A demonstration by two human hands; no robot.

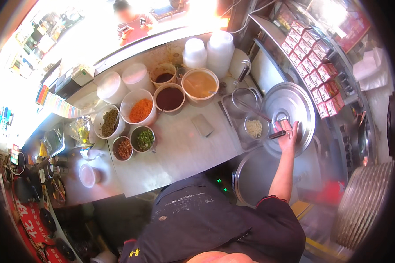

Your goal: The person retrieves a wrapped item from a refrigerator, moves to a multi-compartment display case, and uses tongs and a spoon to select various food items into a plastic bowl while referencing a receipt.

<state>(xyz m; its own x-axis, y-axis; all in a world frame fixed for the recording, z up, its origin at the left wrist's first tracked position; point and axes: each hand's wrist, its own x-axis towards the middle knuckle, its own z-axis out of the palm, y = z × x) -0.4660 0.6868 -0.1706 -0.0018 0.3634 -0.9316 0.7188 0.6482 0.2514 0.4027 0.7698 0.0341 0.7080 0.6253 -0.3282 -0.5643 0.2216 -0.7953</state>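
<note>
My right hand [287,136] is over a large round metal lid [302,108], its fingers at the lid's handle [280,115]. Whether they grip it is unclear. Against the hand lies the dark handle [277,134] of a noodle strainer, whose basket [253,129] has pale noodles in it. Another wire strainer [244,99] rests beside it on a metal tray [228,113]. Nearer to me stands a wide metal pot [238,184] with a hazy, pale interior. My left hand is out of view.
On the steel counter [177,151] stand tubs of shredded carrot [141,111], dark sauce [170,98] and broth-like liquid [200,83], plus cups of chopped scallions [144,139] and peanuts [122,148]. Stacked white bowls [220,54] stand behind. A person [131,26] is beyond the window.
</note>
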